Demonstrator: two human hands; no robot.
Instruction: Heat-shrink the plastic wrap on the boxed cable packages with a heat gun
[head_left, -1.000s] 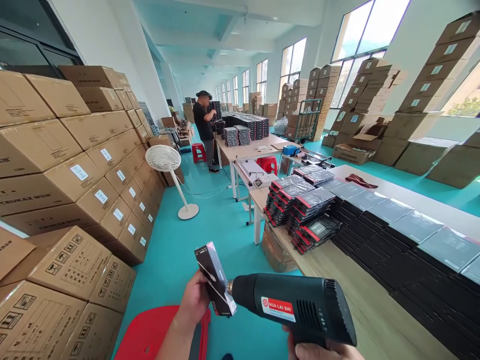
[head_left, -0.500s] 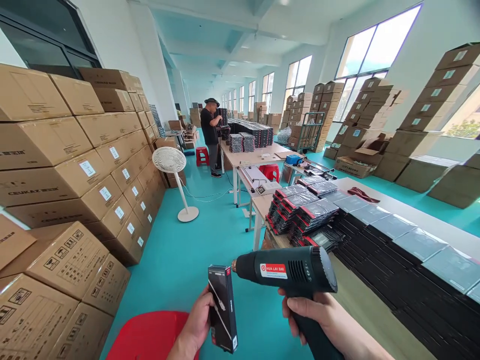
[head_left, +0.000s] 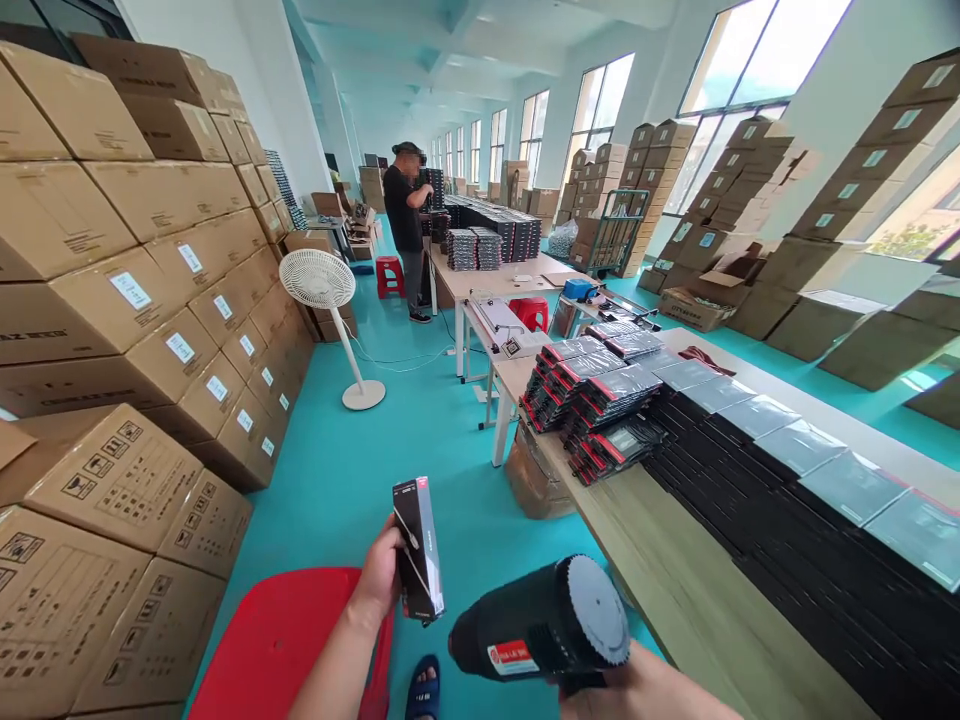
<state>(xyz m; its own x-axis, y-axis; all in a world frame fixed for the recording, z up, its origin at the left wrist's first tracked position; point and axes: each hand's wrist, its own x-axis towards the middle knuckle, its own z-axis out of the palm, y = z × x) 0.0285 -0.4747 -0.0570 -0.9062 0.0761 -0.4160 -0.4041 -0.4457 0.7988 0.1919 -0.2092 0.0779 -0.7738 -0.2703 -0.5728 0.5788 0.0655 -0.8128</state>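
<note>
My left hand (head_left: 381,568) grips a slim black box (head_left: 418,550) with a cable pictured on its front. The box stands nearly upright, and a shiny clear film shows along its side. My right hand (head_left: 611,690) is closed round the handle of a dark heat gun (head_left: 536,625) with a red and white label. Its rear cap faces me, while its nozzle end points left toward the lower part of the box, a small distance away. The handle is mostly hidden behind the gun's body.
A red stool (head_left: 289,640) stands low at left. Stacked cartons (head_left: 187,320) and a white fan (head_left: 319,280) are beyond. On the right, a long table (head_left: 675,560) bears piles of wrapped black-and-red packages (head_left: 592,385). A person (head_left: 405,225) stands by a farther table.
The heat gun has swung down and tilted, its nozzle dropping from the box's top to its lower part. The box has shifted left and up. My view has tipped downward.
</note>
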